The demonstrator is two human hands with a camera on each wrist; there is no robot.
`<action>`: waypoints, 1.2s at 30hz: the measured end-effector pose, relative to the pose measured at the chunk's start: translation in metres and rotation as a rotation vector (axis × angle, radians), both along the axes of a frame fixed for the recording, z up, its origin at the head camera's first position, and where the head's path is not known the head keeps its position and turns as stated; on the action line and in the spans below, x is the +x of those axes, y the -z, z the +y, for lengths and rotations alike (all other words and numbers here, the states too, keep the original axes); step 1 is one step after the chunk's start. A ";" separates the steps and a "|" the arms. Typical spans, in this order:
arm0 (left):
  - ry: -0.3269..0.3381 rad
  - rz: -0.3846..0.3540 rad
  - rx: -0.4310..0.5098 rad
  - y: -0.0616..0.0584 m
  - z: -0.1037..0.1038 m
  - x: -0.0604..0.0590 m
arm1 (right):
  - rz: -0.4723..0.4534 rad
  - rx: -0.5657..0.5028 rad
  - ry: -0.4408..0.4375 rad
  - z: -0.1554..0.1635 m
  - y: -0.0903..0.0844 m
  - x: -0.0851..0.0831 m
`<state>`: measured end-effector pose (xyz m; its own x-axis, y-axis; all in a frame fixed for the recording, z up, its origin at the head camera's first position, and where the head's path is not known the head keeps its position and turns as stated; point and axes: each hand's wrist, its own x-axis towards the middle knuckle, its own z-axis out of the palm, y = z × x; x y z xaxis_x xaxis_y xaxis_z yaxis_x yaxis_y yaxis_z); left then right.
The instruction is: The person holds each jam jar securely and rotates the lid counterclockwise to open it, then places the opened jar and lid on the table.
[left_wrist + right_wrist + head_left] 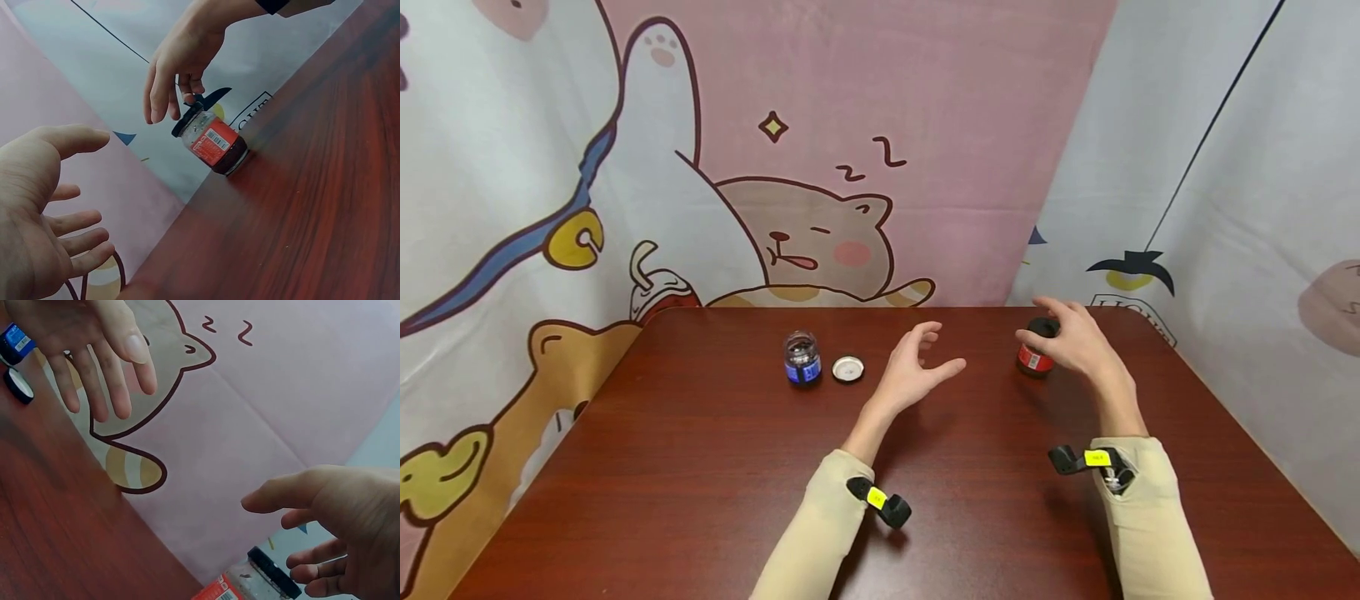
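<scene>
- Backdrop cloth (865, 125) beyond both hands: pink and white, cartoon sleeping cat with "z z" marks. To the right of the right hand some printed black letters, partly hidden, not readable.
- Bench (715, 483): dark red wood grain, under both hands; near corners cut off by the frame.
- Right hand (1073, 340): over the red-label jar, fingers relaxed and spread, gripping nothing. Fingertips sit right at the black lid; contact can't be told for sure. Left wrist view shows the fingers hanging just above the lid edge.
- Left hand (913, 367): released, palm open, fingers loosely spread, holding nothing; hovers between the two jars, nearer the loose lid than the right hand is.
- Red-label jar (1036, 357): standing on the bench directly below the right hand, well to the right of the left hand. Black lid (187, 119) on top. Label has a white barcode patch, text too small to read. Contents dark, can't make out.
- Blue-label jar (802, 358): left of the left hand, open top, upright. Label writing unreadable; contents look dark, unclear.
- Loose lid (847, 368): lying flat just beside the blue-label jar, on its side toward the left hand, pale inside facing up.
</scene>
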<state>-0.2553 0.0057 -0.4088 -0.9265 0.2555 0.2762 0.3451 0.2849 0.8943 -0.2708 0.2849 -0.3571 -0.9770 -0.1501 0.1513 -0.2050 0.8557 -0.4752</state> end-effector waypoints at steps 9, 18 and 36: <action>0.015 -0.037 -0.017 0.008 0.013 -0.003 | -0.019 -0.011 0.023 0.002 0.005 -0.003; 0.039 -0.061 -0.029 0.014 0.024 -0.002 | -0.030 -0.004 0.047 0.006 0.008 -0.005; 0.085 -0.106 -0.045 0.023 0.050 -0.001 | -0.063 0.000 0.017 0.008 0.014 -0.007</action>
<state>-0.2568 0.0554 -0.4323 -0.9243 0.3444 0.1647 0.2743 0.2990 0.9140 -0.2780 0.2932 -0.3708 -0.9870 -0.1336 0.0893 -0.1603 0.8586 -0.4869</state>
